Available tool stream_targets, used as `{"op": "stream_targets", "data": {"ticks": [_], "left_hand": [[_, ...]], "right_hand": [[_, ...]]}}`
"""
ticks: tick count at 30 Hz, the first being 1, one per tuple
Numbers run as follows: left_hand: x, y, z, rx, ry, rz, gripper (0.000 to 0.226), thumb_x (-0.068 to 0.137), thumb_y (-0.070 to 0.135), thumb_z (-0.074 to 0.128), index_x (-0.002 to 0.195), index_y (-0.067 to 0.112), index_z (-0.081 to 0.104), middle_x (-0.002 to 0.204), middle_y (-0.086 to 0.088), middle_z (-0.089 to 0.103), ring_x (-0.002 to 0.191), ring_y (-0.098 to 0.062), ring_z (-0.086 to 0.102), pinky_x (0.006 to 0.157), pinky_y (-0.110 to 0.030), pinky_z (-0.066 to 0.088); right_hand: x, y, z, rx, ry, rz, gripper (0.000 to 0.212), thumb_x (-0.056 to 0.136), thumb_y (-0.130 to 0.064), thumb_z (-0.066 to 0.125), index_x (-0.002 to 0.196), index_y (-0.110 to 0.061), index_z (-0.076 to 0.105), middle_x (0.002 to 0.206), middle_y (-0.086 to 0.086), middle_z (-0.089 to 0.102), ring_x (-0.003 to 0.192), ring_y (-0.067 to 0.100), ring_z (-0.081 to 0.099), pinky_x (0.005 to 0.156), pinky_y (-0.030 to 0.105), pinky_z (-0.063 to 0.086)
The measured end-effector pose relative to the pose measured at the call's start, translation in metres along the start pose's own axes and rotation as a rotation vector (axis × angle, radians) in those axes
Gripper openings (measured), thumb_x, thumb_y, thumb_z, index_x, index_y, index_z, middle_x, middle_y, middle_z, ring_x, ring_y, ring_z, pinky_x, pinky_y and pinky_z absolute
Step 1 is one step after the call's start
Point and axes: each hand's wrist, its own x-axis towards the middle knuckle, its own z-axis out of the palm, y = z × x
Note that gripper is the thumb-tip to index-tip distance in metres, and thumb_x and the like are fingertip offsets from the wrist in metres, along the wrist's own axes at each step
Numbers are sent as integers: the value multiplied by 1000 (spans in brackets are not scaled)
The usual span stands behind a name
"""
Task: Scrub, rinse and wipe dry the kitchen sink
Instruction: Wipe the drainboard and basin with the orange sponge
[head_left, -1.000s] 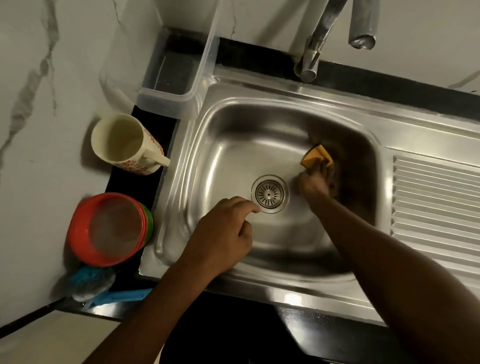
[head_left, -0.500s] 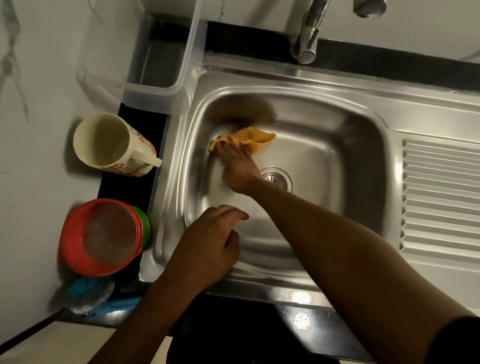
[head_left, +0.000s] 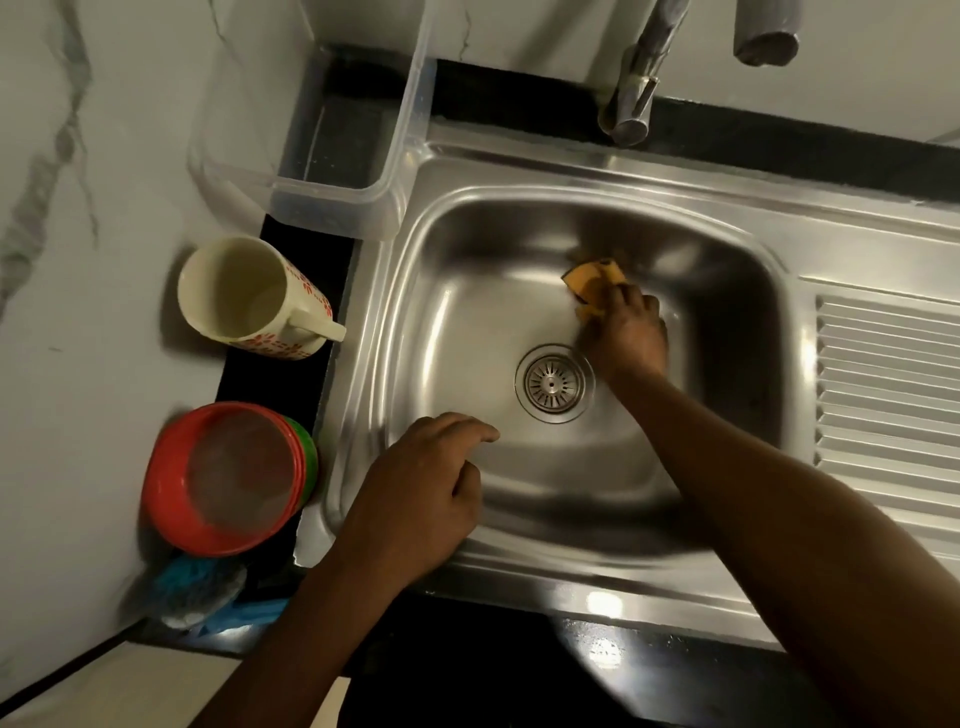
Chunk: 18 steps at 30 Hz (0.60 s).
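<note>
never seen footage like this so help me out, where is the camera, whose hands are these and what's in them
There is no machine here: these are a person's two bare hands, filmed by one camera worn on the head and looking down. The right hand holds an orange cloth against the floor of a steel sink, just past the drain. The left hand holds nothing, its fingers loosely curled above the sink's near edge. On the counter to the left sit a mug, stacked bowls and a clear tub. The tap is at the top.
</note>
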Motion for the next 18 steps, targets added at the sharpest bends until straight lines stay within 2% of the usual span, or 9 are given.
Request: {"op": "stream_targets", "data": {"ticks": [2,4,7,9,11,12,14,16,18], "left_hand": [[0,-2,-1,-3,6,-2,47,92,19,44,132,29,67,133,16,62,125,-6,55,105,-30,50],[-1,-3,-1,-6,8,-3,44,96,13,49,133,29,66,133,16,62,124,-5,55,105,-32,50],[-3,-1,-3,-16,0,1,43,98,10,52,134,29,65,134,16,61,124,-4,54,105,-31,50],[-4,-1,-3,-26,-2,2,44,98,9,52,135,30,65,135,16,60,125,-5,54,105,-31,49],[-5,-3,-5,-32,5,-3,43,99,9,53,135,30,65,136,16,60,126,-5,53,105,-30,49],[-6,-4,-5,-34,9,-5,43,99,9,53,135,30,65,136,16,60,127,-5,53,106,-29,48],[-10,-3,-9,-40,22,6,43,99,10,53,135,29,65,136,15,61,127,-6,53,107,-28,48],[-14,-2,-12,-58,45,29,43,97,12,50,133,28,66,134,16,62,126,-6,54,106,-29,48],[-17,-2,-14,-75,72,34,43,95,13,50,132,29,67,131,21,59,124,-4,54,105,-26,47]], "right_hand": [[-3,3,-2,-26,-23,63,47,97,-37,55,139,-15,53,142,12,54,117,41,49,96,48,47],[1,-9,-4,123,-56,181,41,95,-34,59,132,-16,59,131,13,63,112,40,57,94,48,52],[15,-38,-16,909,-29,666,25,92,-26,67,110,-11,75,92,8,76,76,25,71,79,48,64],[20,-59,-24,1331,-93,818,23,96,-24,65,111,-9,73,84,2,72,68,16,67,67,34,61],[25,-83,-35,1492,-214,826,19,102,-33,54,101,-18,65,88,1,67,68,13,64,63,26,51],[29,-95,-43,1582,-251,844,22,101,-34,52,88,-20,64,82,2,66,62,13,63,62,25,47],[38,-117,-60,1637,-313,823,31,96,-22,47,69,-18,60,74,4,67,56,13,64,66,26,45],[44,-142,-73,1596,-340,760,28,95,-13,45,80,-13,69,88,11,77,73,21,73,78,33,58],[47,-162,-77,1511,-379,676,25,86,-2,50,94,-4,73,97,22,78,87,36,75,86,49,62]]}}
